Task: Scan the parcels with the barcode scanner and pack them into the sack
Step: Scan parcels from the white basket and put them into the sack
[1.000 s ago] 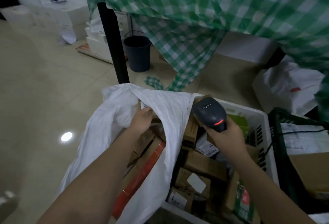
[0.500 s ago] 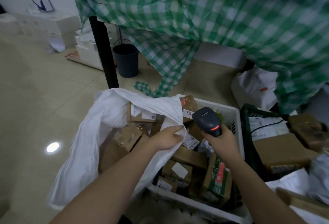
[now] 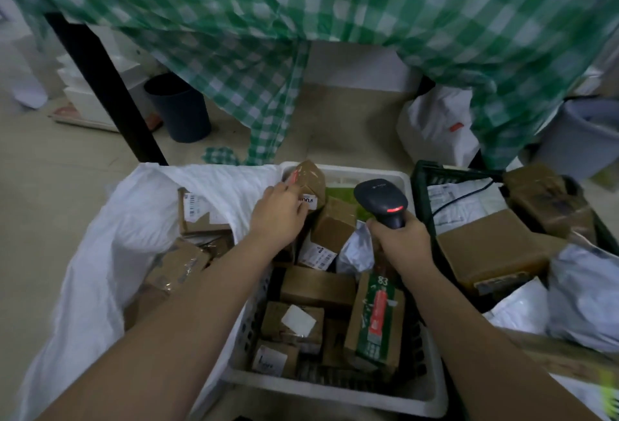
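A white plastic crate (image 3: 432,397) in front of me holds several brown cardboard parcels. At its far left corner stands a small brown parcel (image 3: 311,182) with a white label. My left hand (image 3: 278,216) reaches onto it, fingers curled against its near side. My right hand (image 3: 402,243) grips the handle of a black barcode scanner (image 3: 382,203); its red light glows, and its head is just right of that parcel. The open white sack (image 3: 100,273) lies to the left of the crate, with several boxes inside it.
A black crate (image 3: 422,186) at right holds a large brown box (image 3: 492,253), papers and a cable; grey poly bags (image 3: 582,300) lie beside it. A green checked tablecloth (image 3: 301,18) hangs overhead, with a black table leg (image 3: 107,92) and a dark bin (image 3: 182,109) behind the sack.
My left hand has left the sack's rim and moved right and forward to the small parcel in the crate's far corner. The scanner stays in my right hand.
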`<action>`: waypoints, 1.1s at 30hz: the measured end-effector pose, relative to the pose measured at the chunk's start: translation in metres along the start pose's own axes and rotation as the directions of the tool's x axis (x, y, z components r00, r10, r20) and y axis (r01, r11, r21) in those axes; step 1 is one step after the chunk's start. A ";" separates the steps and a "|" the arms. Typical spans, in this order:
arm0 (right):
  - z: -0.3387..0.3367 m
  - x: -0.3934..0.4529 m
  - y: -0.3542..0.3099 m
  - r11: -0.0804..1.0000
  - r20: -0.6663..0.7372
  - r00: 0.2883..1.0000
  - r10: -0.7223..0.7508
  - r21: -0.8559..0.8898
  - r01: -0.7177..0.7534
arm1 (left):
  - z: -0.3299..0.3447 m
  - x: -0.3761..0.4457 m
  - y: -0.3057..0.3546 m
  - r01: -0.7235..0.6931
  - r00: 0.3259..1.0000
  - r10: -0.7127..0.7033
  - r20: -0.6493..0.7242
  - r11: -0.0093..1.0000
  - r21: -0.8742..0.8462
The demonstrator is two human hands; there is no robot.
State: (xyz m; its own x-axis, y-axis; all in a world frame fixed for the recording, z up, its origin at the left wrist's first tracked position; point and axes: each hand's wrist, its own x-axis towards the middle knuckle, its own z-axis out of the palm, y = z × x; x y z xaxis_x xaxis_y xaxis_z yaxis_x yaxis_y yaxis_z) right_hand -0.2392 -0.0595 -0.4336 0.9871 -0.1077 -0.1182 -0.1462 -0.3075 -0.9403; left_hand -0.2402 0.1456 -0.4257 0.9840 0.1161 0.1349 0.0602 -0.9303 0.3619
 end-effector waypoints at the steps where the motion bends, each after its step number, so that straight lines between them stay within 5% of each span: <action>1: 0.003 0.007 0.003 1.000 -0.005 1.000 0.017 0.019 -0.017 | 0.009 0.012 0.001 0.000 0.999 0.000 0.032 1.000 0.010; 12: 0.016 0.048 0.025 0.979 0.005 0.992 0.128 0.159 -0.127 | 0.091 0.093 -0.013 0.312 0.946 -0.293 0.137 0.938 -0.148; 18: 0.006 0.050 0.024 0.981 -0.010 0.990 0.138 0.139 -0.135 | 0.084 0.089 -0.011 0.246 0.968 -0.233 0.089 0.951 -0.187; 28: -0.004 0.038 0.023 0.987 -0.005 0.996 0.085 0.138 -0.084 | 0.080 0.070 -0.007 0.274 0.937 -0.303 0.172 0.946 0.173; 33: -0.003 0.039 0.021 0.994 -0.004 0.997 0.074 0.081 -0.073 | 0.072 0.070 -0.005 0.327 0.940 -0.323 0.111 0.945 -0.023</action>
State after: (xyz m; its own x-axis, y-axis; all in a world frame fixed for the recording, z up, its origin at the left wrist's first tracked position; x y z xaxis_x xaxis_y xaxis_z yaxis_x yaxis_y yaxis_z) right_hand -0.2038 -0.0732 -0.4566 0.9733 -0.1342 -0.1860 -0.2124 -0.2215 -0.9517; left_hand -0.1591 0.1332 -0.4845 0.9241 0.3708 -0.0925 0.3750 -0.8330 0.4069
